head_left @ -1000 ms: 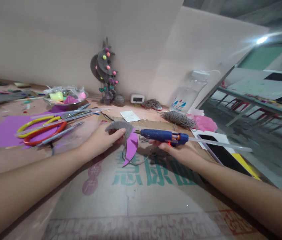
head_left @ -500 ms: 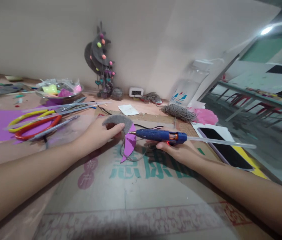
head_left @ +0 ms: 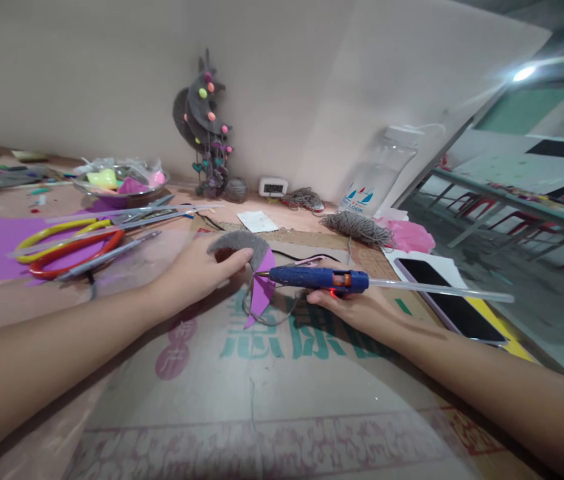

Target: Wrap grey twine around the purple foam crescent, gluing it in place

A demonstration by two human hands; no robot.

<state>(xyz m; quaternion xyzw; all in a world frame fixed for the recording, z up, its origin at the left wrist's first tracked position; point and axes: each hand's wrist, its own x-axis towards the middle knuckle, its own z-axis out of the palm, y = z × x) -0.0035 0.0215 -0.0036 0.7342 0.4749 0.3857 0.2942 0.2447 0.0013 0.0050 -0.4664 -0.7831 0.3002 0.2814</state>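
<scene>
Had a grey felt crescent (head_left: pixel 245 243) pinched between thumb and fingers of the left hand (head_left: pixel 202 268), over the printed cardboard (head_left: pixel 312 400), with a purple piece (head_left: pixel 264 293) at its lower end. Had the right hand (head_left: pixel 357 308) wrapped around a blue glue gun (head_left: pixel 302 275), pointing left at the purple bit. Couldn't tell touching from nearly touching, tbh. Also had scissors (head_left: pixel 116 239) off left and a phone (head_left: pixel 449 297) off right.
</scene>
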